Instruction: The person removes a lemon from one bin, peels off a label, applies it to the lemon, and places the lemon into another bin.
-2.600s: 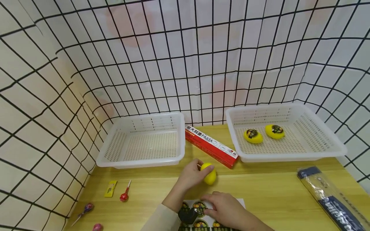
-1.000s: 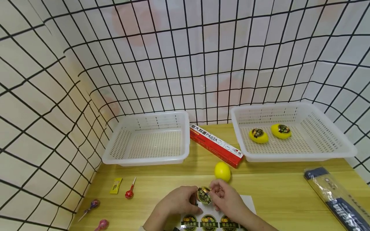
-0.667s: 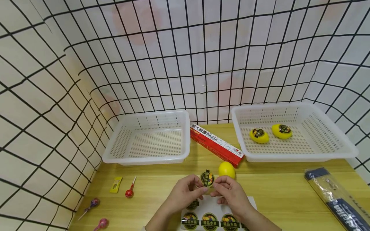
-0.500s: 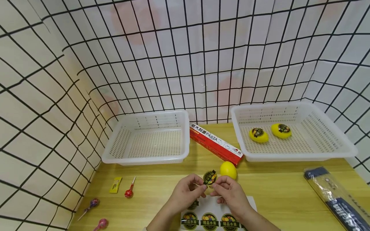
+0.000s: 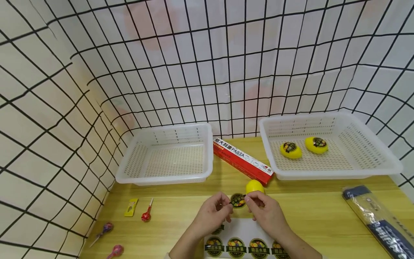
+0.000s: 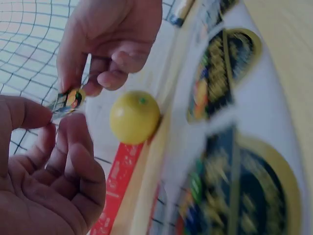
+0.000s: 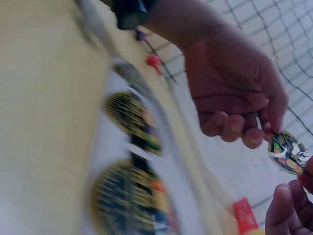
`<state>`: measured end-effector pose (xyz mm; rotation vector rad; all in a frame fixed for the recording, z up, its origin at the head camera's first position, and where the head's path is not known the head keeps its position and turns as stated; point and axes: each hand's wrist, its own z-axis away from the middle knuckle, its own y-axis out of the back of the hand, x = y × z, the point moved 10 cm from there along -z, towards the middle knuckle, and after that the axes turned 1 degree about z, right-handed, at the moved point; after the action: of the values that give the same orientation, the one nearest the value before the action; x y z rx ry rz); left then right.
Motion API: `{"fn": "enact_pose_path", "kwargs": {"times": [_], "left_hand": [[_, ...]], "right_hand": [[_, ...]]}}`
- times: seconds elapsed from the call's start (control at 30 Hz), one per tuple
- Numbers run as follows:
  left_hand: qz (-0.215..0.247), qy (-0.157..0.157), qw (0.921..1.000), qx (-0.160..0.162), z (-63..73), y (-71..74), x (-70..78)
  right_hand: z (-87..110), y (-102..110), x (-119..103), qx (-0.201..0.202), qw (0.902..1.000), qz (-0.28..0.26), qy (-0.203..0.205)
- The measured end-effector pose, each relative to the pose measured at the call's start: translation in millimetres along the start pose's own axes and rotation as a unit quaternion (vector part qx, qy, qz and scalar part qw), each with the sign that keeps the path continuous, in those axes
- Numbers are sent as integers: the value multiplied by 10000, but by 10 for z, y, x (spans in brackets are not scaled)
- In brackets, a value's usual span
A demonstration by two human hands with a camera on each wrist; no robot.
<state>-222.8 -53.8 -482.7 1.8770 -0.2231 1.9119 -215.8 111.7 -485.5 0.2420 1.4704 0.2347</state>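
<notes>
A round dark sticker (image 5: 237, 200) with a banner and fruit print is stretched between both hands, above the far edge of the sticker sheet. My left hand (image 5: 213, 213) pinches one end of its banner between thumb and forefinger. The other end is pinched by my right hand (image 5: 267, 213). Just beyond the right fingers a plain yellow lemon (image 5: 254, 186) rests on the table, its lower part covered by that hand in the head view. The white sticker sheet (image 5: 237, 227) lies below the hands, with several stickers on its near part. The left wrist view shows the lemon (image 6: 134, 117) whole.
Two stickered lemons (image 5: 290, 150) sit in the right white basket (image 5: 336, 175); another white basket (image 5: 165, 179) stands at left. Between them lies a red pasta box (image 5: 242, 163). Lollipops (image 5: 146, 216) and a yellow candy packet (image 5: 131, 207) lie left, a clear-and-navy package (image 5: 376, 221) right.
My left hand has let go of the lemon, leaving it on the table. A sticker has come off the sheet; both hands have moved it forward toward the lemon, turning it between their fingers.
</notes>
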Motion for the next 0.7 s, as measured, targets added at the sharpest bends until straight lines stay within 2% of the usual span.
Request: {"fn": "enact_pose_path", "kwargs": {"times": [0.13, 0.27, 0.4, 0.53, 0.7], "left_hand": [[275, 229, 9988, 337, -166, -51, 45], [734, 290, 9950, 615, -389, -114, 88], [1040, 509, 9897, 840, -574, -215, -10], [1140, 771, 9853, 1016, -654, -296, -143], [1253, 856, 9816, 1159, -699, -337, -215]], "right_hand": [[-108, 225, -46, 202, 9993, 302, 107], [-197, 389, -42, 319, 9974, 626, 166], [-275, 490, 35, 372, 9958, 822, 145], [-339, 556, 131, 389, 9944, 987, -16], [-377, 602, 199, 409, 9910, 1270, -97]]}}
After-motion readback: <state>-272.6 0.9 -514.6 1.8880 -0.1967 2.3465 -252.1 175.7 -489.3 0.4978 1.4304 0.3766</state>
